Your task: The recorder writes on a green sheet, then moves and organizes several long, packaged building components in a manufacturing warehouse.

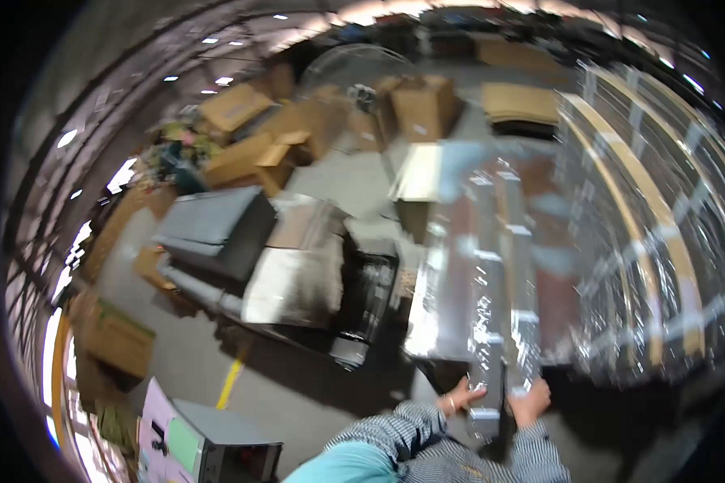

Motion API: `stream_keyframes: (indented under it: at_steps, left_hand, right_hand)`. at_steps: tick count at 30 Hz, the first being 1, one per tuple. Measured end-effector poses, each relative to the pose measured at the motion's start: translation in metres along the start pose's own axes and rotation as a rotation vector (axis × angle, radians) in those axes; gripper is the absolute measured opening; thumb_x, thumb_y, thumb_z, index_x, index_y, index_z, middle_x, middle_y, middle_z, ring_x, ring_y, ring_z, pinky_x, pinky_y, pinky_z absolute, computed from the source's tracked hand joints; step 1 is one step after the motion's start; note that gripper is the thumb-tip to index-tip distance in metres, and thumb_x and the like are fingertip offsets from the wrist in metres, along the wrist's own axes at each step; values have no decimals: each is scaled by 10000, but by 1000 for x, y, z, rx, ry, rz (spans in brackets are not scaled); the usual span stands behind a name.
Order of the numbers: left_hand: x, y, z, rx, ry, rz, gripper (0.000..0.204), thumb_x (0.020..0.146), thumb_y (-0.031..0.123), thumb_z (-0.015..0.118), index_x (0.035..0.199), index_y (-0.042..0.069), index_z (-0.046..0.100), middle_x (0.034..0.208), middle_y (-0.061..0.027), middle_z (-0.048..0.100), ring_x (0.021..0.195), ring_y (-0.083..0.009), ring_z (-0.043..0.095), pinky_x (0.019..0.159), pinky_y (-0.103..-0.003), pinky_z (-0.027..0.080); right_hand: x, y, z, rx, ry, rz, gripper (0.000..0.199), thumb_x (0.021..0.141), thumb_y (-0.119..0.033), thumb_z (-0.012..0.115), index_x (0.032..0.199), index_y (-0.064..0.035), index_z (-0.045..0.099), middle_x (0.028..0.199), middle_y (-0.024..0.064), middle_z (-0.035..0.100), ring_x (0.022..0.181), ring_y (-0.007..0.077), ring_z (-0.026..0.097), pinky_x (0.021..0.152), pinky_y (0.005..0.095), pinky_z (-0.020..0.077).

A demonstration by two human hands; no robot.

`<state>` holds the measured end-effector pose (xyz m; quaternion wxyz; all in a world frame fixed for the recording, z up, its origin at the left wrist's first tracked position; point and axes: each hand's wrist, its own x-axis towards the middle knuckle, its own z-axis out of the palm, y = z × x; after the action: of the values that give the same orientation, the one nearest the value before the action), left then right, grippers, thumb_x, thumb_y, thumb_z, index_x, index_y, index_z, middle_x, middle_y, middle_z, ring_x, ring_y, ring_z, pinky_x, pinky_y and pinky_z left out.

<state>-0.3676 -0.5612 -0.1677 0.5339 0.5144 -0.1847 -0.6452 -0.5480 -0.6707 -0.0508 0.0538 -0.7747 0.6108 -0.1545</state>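
Two long, narrow packages in shiny clear wrap lie side by side, pointing away from me across a low surface point(556, 298) with reddish-brown and pale blue patches. My left hand point(463, 397) is closed on the near end of the left wrapped package point(484, 314), at its left edge. The right wrapped package point(524, 298) ends a little farther from me. On its near end my right hand point(532, 402) is closed, with the fingers curled and partly hidden. White tape bands cross both packages.
Tall wrapped panels point(660, 233) with cardboard edges stand at the right. To the left are a grey box point(213, 225), a sheet-covered stack point(294, 282) and a grey cabinet point(225, 431). Cardboard boxes point(423, 109) and a large fan point(362, 98) stand farther back.
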Motion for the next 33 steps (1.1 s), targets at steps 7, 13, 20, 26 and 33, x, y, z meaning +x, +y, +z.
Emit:
stream_keyframes:
  at_steps: [7, 13, 20, 26, 33]
  left_hand:
    - [-44, 18, 77, 336, -355, -398, 1143, 662, 408, 901, 1468, -17, 211, 1283, -150, 537, 1223, -225, 493, 1012, -366, 421]
    - [14, -27, 71, 17, 191, -144, 1003, 744, 258, 862, 1429, -3, 177, 1303, -161, 541, 1213, -274, 526, 1025, -436, 430]
    - [10, 24, 62, -153, 247, -129, 945, 699, 218, 894, 1389, 51, 271, 1328, -122, 509, 1216, -245, 507, 994, -409, 453]
    - [-66, 12, 38, -107, 256, -40, 1071, 681, 188, 904, 1433, 81, 148, 1412, -126, 391, 1302, -254, 415, 1070, -397, 390]
    - [-98, -6, -47, -272, 633, 95, 1157, 681, 240, 901, 1472, 67, 75, 1437, -140, 392, 1317, -277, 420, 1098, -407, 370]
  right_hand:
    - [-53, 93, -28, 99, -354, -2, 851, 571, -316, 834, 1247, 25, 446, 1135, 220, 518, 1123, 395, 491, 983, 500, 368]
    - [-94, 100, -25, -8, -281, 66, 1245, 555, -309, 872, 1492, 51, 136, 1243, 235, 484, 1186, 388, 463, 1087, 489, 299]
    - [-62, 84, 4, 214, -342, -59, 968, 554, -273, 856, 1319, 56, 362, 1124, 233, 521, 1095, 420, 503, 958, 469, 417]
    - [-106, 87, -19, 232, -416, -231, 969, 551, -280, 855, 1322, 45, 366, 1146, 235, 520, 1097, 420, 504, 945, 475, 424]
    - [-48, -21, -44, 194, -560, -625, 959, 479, -232, 877, 1292, -1, 424, 1077, 188, 541, 1017, 392, 531, 874, 465, 456]
